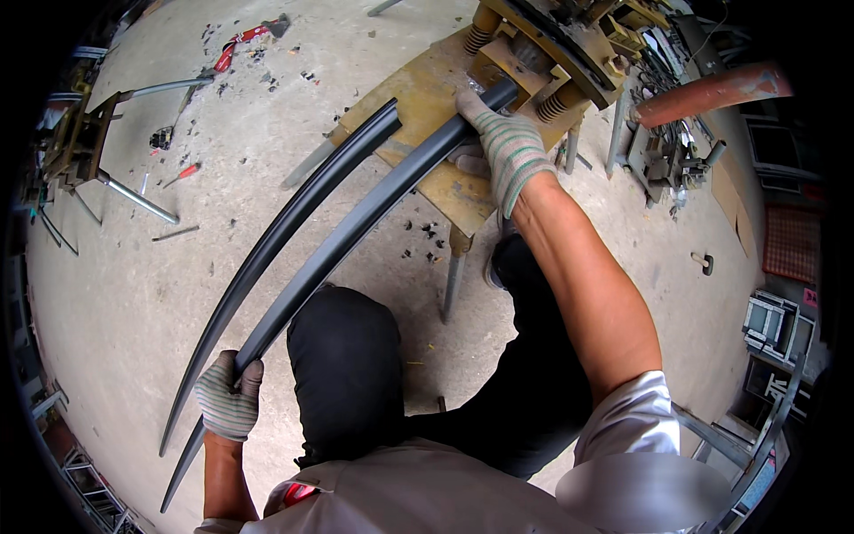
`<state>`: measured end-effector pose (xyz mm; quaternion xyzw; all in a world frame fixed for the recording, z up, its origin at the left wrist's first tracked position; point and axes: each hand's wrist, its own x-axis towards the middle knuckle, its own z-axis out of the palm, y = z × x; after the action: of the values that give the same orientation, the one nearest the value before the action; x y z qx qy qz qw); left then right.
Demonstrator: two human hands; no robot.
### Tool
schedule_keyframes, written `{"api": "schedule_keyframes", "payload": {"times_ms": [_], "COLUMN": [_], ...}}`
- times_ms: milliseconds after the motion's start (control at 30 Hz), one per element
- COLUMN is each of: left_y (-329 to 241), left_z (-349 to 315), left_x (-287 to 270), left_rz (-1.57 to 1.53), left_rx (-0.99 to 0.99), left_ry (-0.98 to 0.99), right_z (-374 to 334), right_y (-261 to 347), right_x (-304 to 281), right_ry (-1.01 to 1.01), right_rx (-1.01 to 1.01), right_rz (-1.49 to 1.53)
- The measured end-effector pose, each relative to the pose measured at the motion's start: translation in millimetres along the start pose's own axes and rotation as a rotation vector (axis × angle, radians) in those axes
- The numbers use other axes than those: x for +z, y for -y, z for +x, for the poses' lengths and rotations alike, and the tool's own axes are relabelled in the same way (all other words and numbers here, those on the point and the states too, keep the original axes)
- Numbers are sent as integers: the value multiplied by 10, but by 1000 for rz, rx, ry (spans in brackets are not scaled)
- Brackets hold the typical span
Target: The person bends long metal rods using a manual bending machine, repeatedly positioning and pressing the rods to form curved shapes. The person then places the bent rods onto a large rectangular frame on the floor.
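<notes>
Both my hands wear striped knit gloves and grip a long dark grey metal profile (356,224), which slants from the lower left up to a yellow press (503,64). Near its lower part, my left hand (229,396) is closed around it. My right hand (503,147) holds it close to its far end, which lies at the base of the press; some of those fingers are hidden beneath. A second, darker profile (283,222) runs alongside on the left, apart from the first along the middle. Its far end is over the yellow bench (391,92), and its near end passes beside my left hand.
The press has coil springs (552,108) and stands on the legged bench. A red pipe (712,94) juts in at the right. Metal frames (778,325) line the right side. On the floor are a red-handled screwdriver (181,174), a hammer (703,262) and dark scraps (423,233).
</notes>
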<state>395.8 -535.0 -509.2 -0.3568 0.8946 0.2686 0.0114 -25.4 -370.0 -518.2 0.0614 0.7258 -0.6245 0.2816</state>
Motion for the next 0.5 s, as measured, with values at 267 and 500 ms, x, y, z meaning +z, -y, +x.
{"api": "schedule_keyframes", "payload": {"times_ms": [267, 500], "left_y": [-7, -27], "left_z": [-1, -19], "left_x": [-11, -11], "left_rz": [11, 36], "left_rx": [11, 31], "left_ry": [-28, -59], "right_z": [124, 126], "right_y": [55, 56], "right_x": [-89, -39], "right_ry": [45, 6], "right_rx": [36, 18], "right_rz": [-13, 21]}}
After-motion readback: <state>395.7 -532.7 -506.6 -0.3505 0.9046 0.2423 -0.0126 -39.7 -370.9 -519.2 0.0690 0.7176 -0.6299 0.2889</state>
